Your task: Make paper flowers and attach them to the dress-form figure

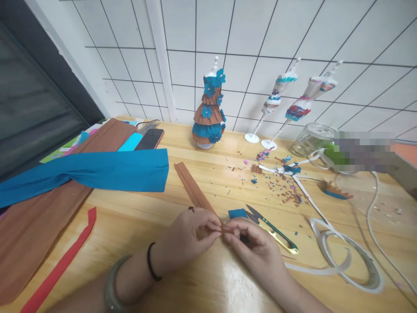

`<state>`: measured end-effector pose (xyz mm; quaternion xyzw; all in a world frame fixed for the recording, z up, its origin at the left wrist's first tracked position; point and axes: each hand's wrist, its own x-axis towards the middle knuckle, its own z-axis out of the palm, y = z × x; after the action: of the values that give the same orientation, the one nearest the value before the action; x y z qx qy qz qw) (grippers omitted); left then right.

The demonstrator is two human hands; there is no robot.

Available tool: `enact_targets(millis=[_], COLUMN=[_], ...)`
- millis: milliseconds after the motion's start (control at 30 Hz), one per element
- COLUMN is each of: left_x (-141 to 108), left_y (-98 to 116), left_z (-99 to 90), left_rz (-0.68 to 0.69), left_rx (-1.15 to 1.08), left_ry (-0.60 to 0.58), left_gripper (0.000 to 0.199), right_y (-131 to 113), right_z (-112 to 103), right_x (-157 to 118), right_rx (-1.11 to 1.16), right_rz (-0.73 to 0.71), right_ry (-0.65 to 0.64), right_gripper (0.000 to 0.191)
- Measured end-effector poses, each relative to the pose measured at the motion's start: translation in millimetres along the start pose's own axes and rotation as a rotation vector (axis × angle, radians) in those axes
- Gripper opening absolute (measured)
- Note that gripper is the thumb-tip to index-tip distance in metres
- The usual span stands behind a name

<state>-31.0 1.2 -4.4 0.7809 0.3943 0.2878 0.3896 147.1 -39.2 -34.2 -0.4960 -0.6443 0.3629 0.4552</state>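
A folded strip of brown crepe paper (195, 189) slants across the wooden table toward me. Its near end is pinched between the fingertips of my left hand (189, 232) and my right hand (259, 245), which meet at that spot. Both hands are closed on the strip, and the gathered bit between them is mostly covered by fingers. Just beyond my right hand lie thread snips (276, 232) with green and gold handles, blades pointing away. A small blue paper piece (237, 213) sits by their tips.
Blue crepe paper (130, 169) lies over a wide brown sheet (42, 239) at left, near a red strip (61, 261) and a phone (149, 140). A paper-dressed mannequin (210, 115), two slimmer mannequins, scraps (286, 191), a jar (311, 139) and coiled white tape (374, 274) stand or lie beyond.
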Motion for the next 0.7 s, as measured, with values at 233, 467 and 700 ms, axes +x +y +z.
enact_targets(millis=[233,467,700], left_x=[0.6,2.9,2.2], left_y=[-2.0,-5.1,-3.9], left_z=[-1.4,-0.2,-0.2], left_rz=[0.133,0.198,0.243], left_rx=[0.156,0.165,0.193], left_ry=[-0.02,-0.065,-0.058], left_gripper=[0.009,0.013,0.014], right_y=[-5.6,-5.3,-11.0], right_z=[-1.8,-2.3,-3.3], right_x=[0.2,0.7,5.3], right_rx=[-0.057,-0.065,-0.078], right_rz=[-0.062,-0.117,-0.102], right_ry=[0.019,0.008,-0.091], right_gripper=[0.009,0.015,0.013])
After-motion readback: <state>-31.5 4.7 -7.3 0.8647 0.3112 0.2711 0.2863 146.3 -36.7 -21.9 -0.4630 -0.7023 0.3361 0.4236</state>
